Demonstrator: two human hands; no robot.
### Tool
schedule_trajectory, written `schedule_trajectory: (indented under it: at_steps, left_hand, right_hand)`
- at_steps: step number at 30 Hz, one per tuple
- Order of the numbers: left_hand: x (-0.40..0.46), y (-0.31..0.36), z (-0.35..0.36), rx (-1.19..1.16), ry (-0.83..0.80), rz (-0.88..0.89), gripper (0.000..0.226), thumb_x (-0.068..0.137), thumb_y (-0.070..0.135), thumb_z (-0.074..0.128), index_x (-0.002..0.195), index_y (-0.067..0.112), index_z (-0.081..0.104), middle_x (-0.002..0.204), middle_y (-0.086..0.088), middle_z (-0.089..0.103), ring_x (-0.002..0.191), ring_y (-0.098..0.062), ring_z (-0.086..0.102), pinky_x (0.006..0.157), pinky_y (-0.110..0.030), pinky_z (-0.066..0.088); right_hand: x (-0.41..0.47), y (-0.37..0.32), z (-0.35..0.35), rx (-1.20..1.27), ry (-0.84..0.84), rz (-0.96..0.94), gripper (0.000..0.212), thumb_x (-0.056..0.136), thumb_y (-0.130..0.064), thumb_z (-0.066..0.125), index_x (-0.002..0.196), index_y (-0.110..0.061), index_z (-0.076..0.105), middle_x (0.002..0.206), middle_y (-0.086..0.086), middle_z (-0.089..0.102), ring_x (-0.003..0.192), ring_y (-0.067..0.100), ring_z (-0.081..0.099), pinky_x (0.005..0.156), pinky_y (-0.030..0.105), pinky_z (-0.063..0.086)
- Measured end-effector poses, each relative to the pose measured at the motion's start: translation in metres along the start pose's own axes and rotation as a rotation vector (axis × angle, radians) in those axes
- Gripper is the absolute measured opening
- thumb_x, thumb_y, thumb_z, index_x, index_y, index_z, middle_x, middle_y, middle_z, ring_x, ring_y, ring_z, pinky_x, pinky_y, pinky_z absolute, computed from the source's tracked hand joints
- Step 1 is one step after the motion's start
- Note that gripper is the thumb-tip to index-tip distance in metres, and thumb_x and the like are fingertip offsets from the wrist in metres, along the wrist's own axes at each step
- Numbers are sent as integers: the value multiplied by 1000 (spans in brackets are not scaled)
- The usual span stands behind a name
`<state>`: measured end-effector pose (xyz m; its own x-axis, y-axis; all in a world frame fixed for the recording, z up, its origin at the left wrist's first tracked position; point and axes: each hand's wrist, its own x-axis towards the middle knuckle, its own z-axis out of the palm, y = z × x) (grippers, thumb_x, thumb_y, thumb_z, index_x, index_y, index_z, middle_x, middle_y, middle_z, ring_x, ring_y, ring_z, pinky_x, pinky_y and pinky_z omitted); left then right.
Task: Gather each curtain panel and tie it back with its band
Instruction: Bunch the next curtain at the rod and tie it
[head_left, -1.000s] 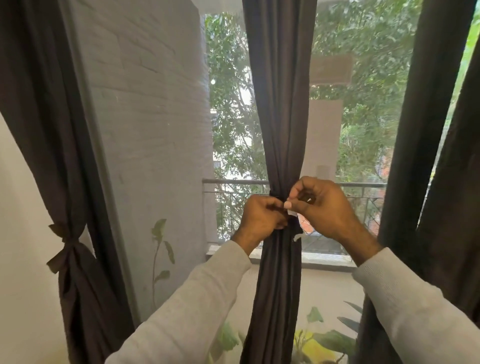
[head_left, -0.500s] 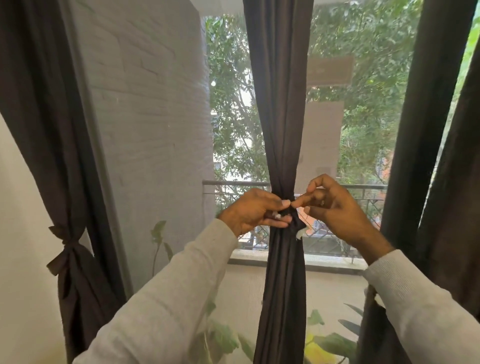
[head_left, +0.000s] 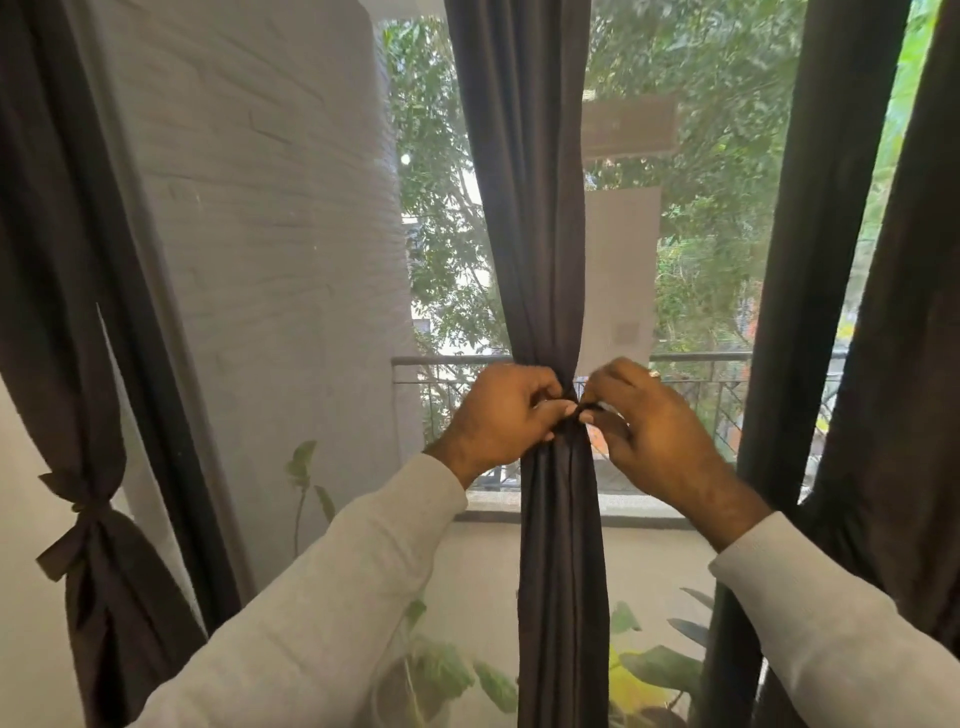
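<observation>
Both hands meet at the pinched waist of the middle curtain panel, a dark brown, matte cloth gathered into long soft pleats in front of the window. Left hand has its fingers curled, thumb and forefinger pinching the thin dark band from the left; right hand pinches it from the right, knuckles raised, wrist angled down into a pale grey knit sleeve. Half a second ago the fingertips merely touched at the cloth; now both hands have closed tighter on the knot and sit nearer together. At far left, another panel hangs already tied with a floppy bow.
</observation>
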<state>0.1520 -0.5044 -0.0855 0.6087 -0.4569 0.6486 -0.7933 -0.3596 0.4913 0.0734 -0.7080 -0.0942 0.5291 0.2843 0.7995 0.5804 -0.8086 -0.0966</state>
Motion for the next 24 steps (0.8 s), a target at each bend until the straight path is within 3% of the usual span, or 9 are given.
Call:
schedule_trajectory:
  at_steps: [3,6,9,12,14,16,20,22,24]
  left_hand:
    - [-6,6,-3,1,37,123,14,102,20,73,90,12,71,74,-2,77,66,-12,78,65,-45,66]
    - [-10,9,-1,-242,66,40,11,103,13,72,100,2,72,82,-9,78,70,-24,79,66,-50,68]
    - [-14,14,0,-456,70,-16,7,100,2,73,102,0,67,78,-12,75,67,-27,75,62,-38,65]
    - [-19,19,-4,-526,60,-48,28,94,-4,77,100,8,53,74,-25,68,61,-31,72,59,-36,62]
    - [-20,21,-9,-382,34,-1,26,92,3,83,102,7,59,73,-22,66,60,-29,71,61,-42,65]
    - [-21,24,-16,-140,34,73,25,91,15,86,105,13,66,71,-5,66,61,-22,69,64,-47,65]
    - [-27,34,-24,325,95,329,24,95,25,80,108,23,59,72,11,61,62,-14,56,61,-38,55]
    - [-32,34,-23,507,108,461,25,100,24,71,123,23,61,81,4,69,67,-22,64,63,-41,58]
    - [-36,31,-19,663,102,500,33,103,24,63,136,20,64,86,-4,72,70,-30,68,62,-45,59]
  right_hand:
    - [6,-3,-10,213,64,-34,13,101,-1,67,111,-8,70,109,1,72,98,16,67,87,24,52]
    - [13,-5,-13,354,95,27,15,103,-3,65,107,-16,70,98,-6,74,88,13,68,78,23,52]
    - [19,1,-9,463,67,76,6,106,-13,60,102,-14,65,92,-1,68,86,24,65,78,38,53]
    - [24,6,-3,550,28,122,8,107,-15,57,102,-11,61,87,4,63,81,26,61,74,45,52]
    - [28,5,0,599,30,145,8,105,-16,61,99,-12,63,83,3,64,76,22,62,70,42,52]
    - [33,5,3,635,44,188,8,100,-23,66,96,-16,66,81,3,67,74,25,64,69,49,55]
    - [38,2,6,793,41,319,35,87,-43,84,107,-25,61,79,36,63,67,53,60,68,69,52]
    - [36,6,8,798,19,365,39,84,-45,84,106,-29,57,69,34,54,59,42,51,61,65,46]
    - [36,7,8,773,-10,399,31,89,-38,81,104,-28,56,67,23,53,63,31,47,64,52,43]
